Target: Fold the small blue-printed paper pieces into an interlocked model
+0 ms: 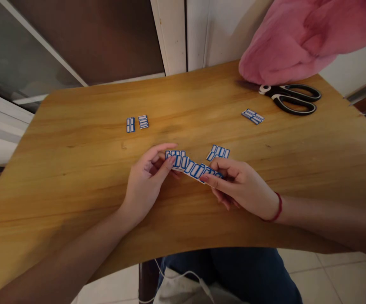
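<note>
Between my two hands, above the wooden table, are several small white label pieces with blue-outlined boxes, overlapping in a row. My left hand pinches the left end of them between thumb and fingers. The right end is gripped by my right hand, its thumb on top; a red cord circles that wrist. Just behind the right hand another label piece shows, partly covered by the fingers. Two more, a label piece and a label piece, lie side by side farther back on the left.
Toward the back right of the wooden table lies a label piece. Black-and-white scissors rest beyond it, the blades partly under a pink plush cloth. A white cable hangs below the table's curved front edge, over my lap.
</note>
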{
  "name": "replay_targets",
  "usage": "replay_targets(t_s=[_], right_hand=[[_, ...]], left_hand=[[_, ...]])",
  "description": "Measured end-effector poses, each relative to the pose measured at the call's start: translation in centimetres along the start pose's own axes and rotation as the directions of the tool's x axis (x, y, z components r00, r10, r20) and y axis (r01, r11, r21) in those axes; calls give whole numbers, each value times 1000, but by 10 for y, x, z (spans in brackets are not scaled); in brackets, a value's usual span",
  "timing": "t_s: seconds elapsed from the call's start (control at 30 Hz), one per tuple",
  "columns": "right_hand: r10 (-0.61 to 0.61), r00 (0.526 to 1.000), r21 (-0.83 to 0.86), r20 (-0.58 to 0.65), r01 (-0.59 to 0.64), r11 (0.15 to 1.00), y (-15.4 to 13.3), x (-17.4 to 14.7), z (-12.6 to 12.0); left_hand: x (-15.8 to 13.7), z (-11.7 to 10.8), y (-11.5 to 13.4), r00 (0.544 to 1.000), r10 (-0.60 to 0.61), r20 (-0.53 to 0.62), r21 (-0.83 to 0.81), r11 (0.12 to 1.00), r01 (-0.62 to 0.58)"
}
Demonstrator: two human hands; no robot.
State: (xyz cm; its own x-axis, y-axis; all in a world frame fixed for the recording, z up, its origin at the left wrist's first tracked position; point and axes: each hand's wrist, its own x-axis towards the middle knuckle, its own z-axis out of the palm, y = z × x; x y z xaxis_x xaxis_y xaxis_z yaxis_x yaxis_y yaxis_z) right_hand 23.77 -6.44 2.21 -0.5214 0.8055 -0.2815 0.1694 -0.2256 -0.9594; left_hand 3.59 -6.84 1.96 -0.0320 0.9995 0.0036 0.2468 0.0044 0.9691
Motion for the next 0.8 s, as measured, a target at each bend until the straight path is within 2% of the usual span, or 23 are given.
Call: replay_targets(t_s=[0.2,0.27,0.57,0.8], right_hand=[[-8,1000,-109,-23,6,994,1,0,1],[-16,1000,-138,-26,12,990,1,0,2],[-37,999,-147,-25,33,989,4,0,3],[-28,999,-104,-32,24,994,3,0,2]], left_hand=[[-9,6,6,986,-22,168,-99,994,39],[-12,8,7,982,-15,190,-113,993,37],[-16,12,4,992,-26,124,-89,995,37],[-8,5,0,995,58,75,-24,998,-57]])
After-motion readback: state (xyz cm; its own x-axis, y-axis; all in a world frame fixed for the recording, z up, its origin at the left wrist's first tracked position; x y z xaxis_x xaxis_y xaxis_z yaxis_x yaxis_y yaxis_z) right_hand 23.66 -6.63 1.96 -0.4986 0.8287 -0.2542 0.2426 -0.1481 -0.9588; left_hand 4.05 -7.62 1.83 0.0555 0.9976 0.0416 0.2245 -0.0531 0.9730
